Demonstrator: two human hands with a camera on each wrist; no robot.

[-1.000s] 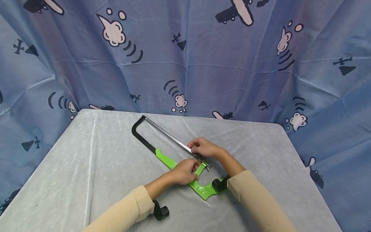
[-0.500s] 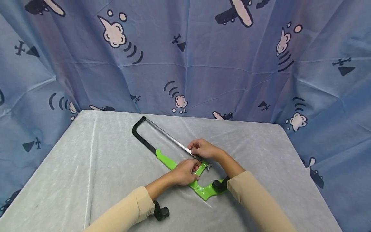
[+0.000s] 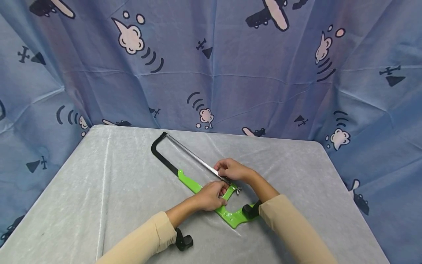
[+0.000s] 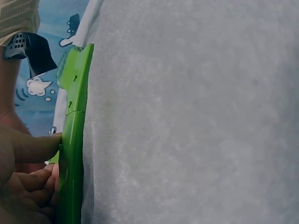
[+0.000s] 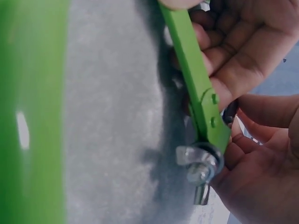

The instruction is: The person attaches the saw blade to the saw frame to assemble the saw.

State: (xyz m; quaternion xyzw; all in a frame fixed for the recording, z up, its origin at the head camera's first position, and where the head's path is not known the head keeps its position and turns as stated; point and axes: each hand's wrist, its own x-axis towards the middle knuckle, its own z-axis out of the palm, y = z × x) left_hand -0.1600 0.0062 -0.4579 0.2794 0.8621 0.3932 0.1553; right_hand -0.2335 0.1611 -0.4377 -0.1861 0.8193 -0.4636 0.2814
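A hacksaw with a green handle [image 3: 188,181], a black front frame [image 3: 161,157] and a silvery blade [image 3: 189,151] lies slantwise on the table. My left hand [image 3: 207,196] grips the green post at the handle end, thumb on its near side; the left wrist view has the hand [image 4: 23,158] beside the green frame [image 4: 74,140]. My right hand [image 3: 232,169] pinches the blade's near end, just above the post. A metal wing nut [image 5: 198,170] sits on the post's outer side, with the right hand [image 5: 264,158] close by. Fingers hide the joint between blade and post.
The table [image 3: 132,220] is covered in pale grey velvety cloth. Behind and beside it hangs a blue curtain [image 3: 244,99] printed with planes and clouds. A black wrist mount [image 3: 184,241] sticks out below the left sleeve; another [image 3: 250,210] overlaps the saw's rear handle.
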